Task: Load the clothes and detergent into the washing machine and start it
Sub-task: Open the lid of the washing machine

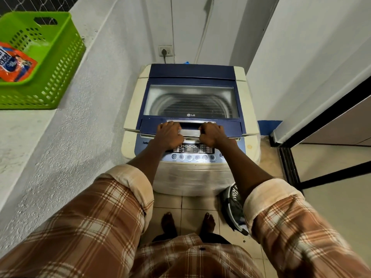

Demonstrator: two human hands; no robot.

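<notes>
**Both hands on the lid handle, drum not yet open**

Head view: my left hand [170,134] and right hand [210,134] sit side by side on the lid handle [190,127] of the washing machine [190,177], fingers curled over its front edge and gripping it. The lid [191,101] lies flat and closed; through its window the drum looks empty, as far as I can tell. I judge this as the opening step. Next I need a steady upward lift, folding the lid back. The detergent pouch [15,63] waits in the green basket [56,81] on the ledge to my left. A dark bundle [232,207], possibly clothes, sits on the floor by my right arm.
</notes>
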